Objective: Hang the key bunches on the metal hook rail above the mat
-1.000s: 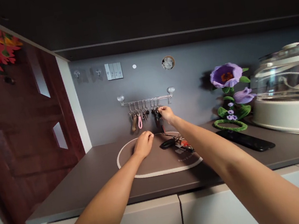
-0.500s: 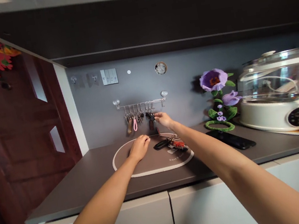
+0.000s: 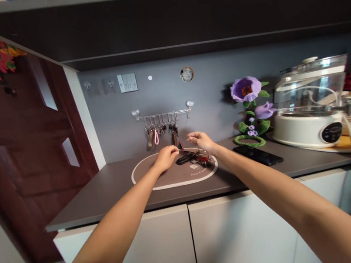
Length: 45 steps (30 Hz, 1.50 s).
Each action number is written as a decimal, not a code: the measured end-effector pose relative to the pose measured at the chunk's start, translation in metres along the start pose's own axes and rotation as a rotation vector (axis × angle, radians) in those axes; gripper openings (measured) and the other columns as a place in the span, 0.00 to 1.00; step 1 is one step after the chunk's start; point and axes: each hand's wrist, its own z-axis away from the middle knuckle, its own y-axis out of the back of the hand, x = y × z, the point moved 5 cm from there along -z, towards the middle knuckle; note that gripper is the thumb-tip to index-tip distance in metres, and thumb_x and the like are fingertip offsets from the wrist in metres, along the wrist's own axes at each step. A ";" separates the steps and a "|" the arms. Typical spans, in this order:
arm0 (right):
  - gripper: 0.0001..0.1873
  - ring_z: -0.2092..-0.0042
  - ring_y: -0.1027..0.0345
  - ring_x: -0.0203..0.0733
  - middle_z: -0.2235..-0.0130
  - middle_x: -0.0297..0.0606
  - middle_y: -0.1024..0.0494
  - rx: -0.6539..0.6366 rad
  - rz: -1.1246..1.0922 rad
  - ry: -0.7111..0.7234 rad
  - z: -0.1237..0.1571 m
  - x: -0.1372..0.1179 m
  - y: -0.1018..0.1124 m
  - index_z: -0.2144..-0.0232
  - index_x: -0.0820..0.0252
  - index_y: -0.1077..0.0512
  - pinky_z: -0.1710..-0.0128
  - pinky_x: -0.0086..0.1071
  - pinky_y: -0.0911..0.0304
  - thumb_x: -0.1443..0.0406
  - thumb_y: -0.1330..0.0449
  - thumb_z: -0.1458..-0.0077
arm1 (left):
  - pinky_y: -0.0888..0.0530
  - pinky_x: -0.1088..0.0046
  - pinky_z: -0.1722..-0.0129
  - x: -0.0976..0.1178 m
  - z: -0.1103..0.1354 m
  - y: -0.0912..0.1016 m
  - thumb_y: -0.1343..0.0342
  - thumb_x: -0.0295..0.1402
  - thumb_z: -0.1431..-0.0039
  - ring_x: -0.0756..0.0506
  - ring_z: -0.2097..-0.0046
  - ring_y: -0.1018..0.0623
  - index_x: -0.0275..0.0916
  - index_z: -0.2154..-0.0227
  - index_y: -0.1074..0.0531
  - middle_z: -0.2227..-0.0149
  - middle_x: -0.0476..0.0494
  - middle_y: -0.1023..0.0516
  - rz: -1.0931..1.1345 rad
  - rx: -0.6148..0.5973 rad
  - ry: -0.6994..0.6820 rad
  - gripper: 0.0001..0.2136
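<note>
Several bunches of keys (image 3: 163,129) hang from a clear hook rail (image 3: 163,115) on the grey wall, one with a pink loop (image 3: 156,137) and one with a brown tag (image 3: 174,139). My right hand (image 3: 202,140) is just right of the hanging keys, apart from them, its fingers loosely bent and apart with nothing seen in them. Low over the mat (image 3: 146,177), my left hand (image 3: 167,157) has its fingers closed together; whatever they may hold is hidden. Between and below the hands lie a black key fob (image 3: 184,159) and a pile of keys with a red piece (image 3: 203,160).
To the right stand a purple knitted flower (image 3: 246,90), a black phone (image 3: 260,155) lying flat, and a clear-topped white appliance (image 3: 307,129) with a cable. An overhead shelf (image 3: 179,21) spans the top. A dark red door (image 3: 36,170) is at left.
My right hand has drawn away from the hanging keys, its fingers loosening. My left hand has shifted right toward the key fob. The view has shifted slightly.
</note>
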 end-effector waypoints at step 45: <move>0.08 0.68 0.33 0.34 0.68 0.37 0.23 -0.048 0.632 0.037 0.039 0.032 0.034 0.68 0.62 0.27 0.63 0.28 0.39 0.68 0.46 0.51 | 0.34 0.73 0.63 0.021 -0.004 -0.059 0.46 0.31 0.51 0.50 0.68 0.29 0.34 0.74 0.29 0.71 0.47 0.26 0.428 -0.165 0.086 0.06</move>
